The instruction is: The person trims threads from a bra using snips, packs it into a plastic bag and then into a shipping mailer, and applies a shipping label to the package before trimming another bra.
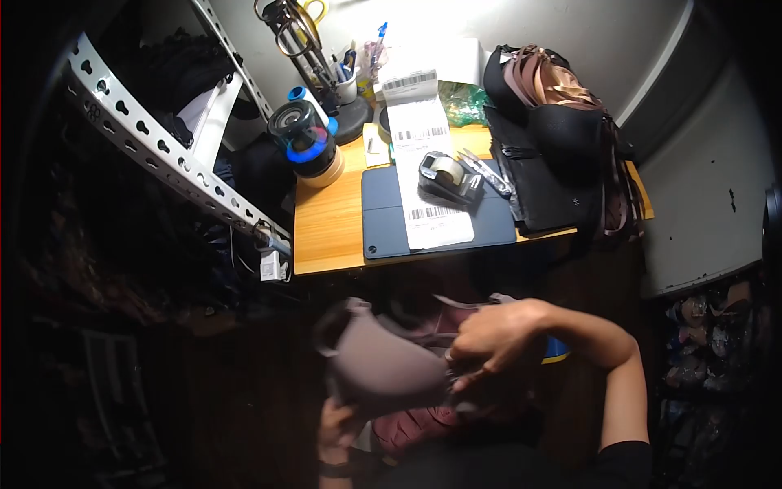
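Head view: one mauve bra (383, 367) is in front of the tabletop (330, 236), between two hands. The left hand's (336, 424) fingers pinch its lower left edge; the right hand's (493, 336) fingers bend at its right side, but I cannot tell whether they grip. One white cup (348, 90) holds pens. One tape dispenser (460, 189) partly covers a barcoded paper strip (428, 226). Right of these, overlapping dark bras (570, 134) cannot be counted.
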A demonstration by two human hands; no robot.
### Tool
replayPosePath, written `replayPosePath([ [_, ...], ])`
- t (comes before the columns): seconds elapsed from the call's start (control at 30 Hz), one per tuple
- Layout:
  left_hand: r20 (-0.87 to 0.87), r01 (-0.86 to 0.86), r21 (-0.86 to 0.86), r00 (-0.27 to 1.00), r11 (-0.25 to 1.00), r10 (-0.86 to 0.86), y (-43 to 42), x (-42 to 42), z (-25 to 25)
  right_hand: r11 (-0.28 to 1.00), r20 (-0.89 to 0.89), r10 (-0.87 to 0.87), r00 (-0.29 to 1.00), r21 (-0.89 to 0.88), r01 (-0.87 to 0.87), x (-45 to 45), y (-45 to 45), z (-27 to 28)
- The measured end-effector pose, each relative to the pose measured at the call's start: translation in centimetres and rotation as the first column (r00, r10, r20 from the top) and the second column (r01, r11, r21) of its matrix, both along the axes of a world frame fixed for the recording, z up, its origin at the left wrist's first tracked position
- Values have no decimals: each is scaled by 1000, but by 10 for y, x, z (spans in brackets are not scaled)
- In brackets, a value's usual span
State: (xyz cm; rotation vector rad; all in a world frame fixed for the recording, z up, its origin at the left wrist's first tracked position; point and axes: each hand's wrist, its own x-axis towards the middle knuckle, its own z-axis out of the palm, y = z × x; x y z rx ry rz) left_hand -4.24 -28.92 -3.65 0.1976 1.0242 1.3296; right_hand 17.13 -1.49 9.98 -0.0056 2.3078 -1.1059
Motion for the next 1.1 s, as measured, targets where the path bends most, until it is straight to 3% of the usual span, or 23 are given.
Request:
replayPosePath([
  [0.07,-182,97,-90,977,991,-112,10,19,-40,996,132,-87,987,39,83,22,-6,-45],
  [0.1,-298,132,-128,940,983,-165,16,28,-60,979,76,-198,977,-26,201,38,-7,-68],
  [0.13,-300,131,-134,939,982,-167,20,31,-76,941,-11,-337,941,-46,337,51,-4,-89],
  [0.17,-420,90,-160,895,983,-150,24,34,-90,881,-90,-473,877,-76,467,63,0,-107],
  [0.2,-532,53,-178,835,983,-141,27,36,-96,777,-231,-627,744,-127,616,73,8,-119],
  [0.23,-530,69,-179,834,981,-155,32,37,-93,645,-354,-749,560,-199,738,82,17,-125],
  [0.3,-797,76,-190,570,979,-199,46,36,-81,329,-35,-944,328,-27,944,106,41,-133],
  [0.33,-831,103,-210,505,972,-233,47,35,-80,268,-119,-955,271,47,962,134,49,-184],
  [0.37,-893,130,-276,332,952,-304,44,30,-86,201,-204,-953,222,116,973,164,61,-249],
  [0.43,-831,119,-420,349,900,-434,43,20,-83,225,-423,-849,316,251,941,199,81,-308],
  [0.5,-812,45,-376,465,925,-353,37,2,-98,129,-412,-873,262,324,937,205,86,-328],
  [0.57,-845,-43,-374,426,926,-322,41,-7,-85,41,-354,-918,177,360,932,202,84,-337],
  [0.63,-838,-157,-361,486,919,-246,49,-11,-70,-19,-322,-940,113,378,926,196,77,-342],
  [0.7,-839,-151,-365,480,919,-255,54,-15,-59,-60,-310,-948,67,381,923,191,71,-344],
  [0.73,-837,-156,-372,483,915,-258,73,-5,-29,-76,-304,-951,46,379,922,186,67,-344],
  [0.77,-892,-121,-343,354,932,-282,84,10,6,-89,-301,-953,30,375,923,183,66,-344],
  [0.83,-765,-81,-281,620,956,-172,101,19,27,-115,-299,-954,-1,365,924,178,63,-342],
  [0.87,-729,3,-293,647,956,-225,110,23,38,-125,-299,-954,-13,357,926,176,62,-342],
  [0.97,-588,242,-391,677,888,-443,150,48,73,-143,-288,-957,-43,336,931,169,62,-341],
  [1.03,-556,402,-447,575,800,-600,179,66,76,-154,-285,-957,-59,325,933,167,65,-339],
  [1.07,-525,441,-306,661,844,-536,183,77,58,-161,-280,-957,-68,324,932,167,64,-339],
  [1.1,-551,526,-292,590,799,-590,204,91,63,-170,-274,-958,-81,319,932,167,62,-338],
])
